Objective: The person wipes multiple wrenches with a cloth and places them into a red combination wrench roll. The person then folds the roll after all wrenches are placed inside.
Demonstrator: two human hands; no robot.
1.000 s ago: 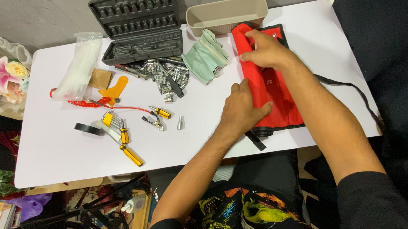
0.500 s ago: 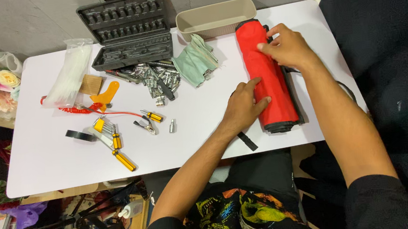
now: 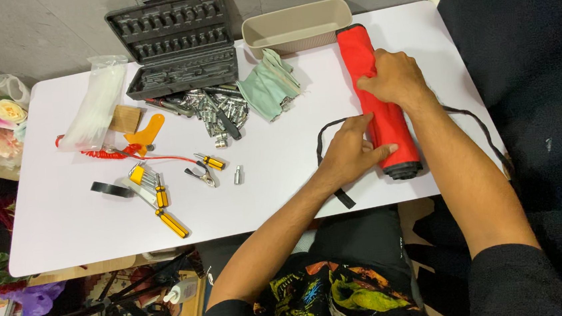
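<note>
Fingers of both hands are pressing the red fabric roll (image 3: 384, 106): right hand (image 3: 395, 79) curled over it, left hand (image 3: 354, 152) flat beside. Loosening pressure risks it unrolling, and the black strap (image 3: 323, 144) snagging.

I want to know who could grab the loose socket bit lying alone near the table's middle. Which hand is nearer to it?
Left. The left hand rests against the red roll's side, a short way right of the socket bit. The right hand sits on top of the roll, farther right and back.
</note>
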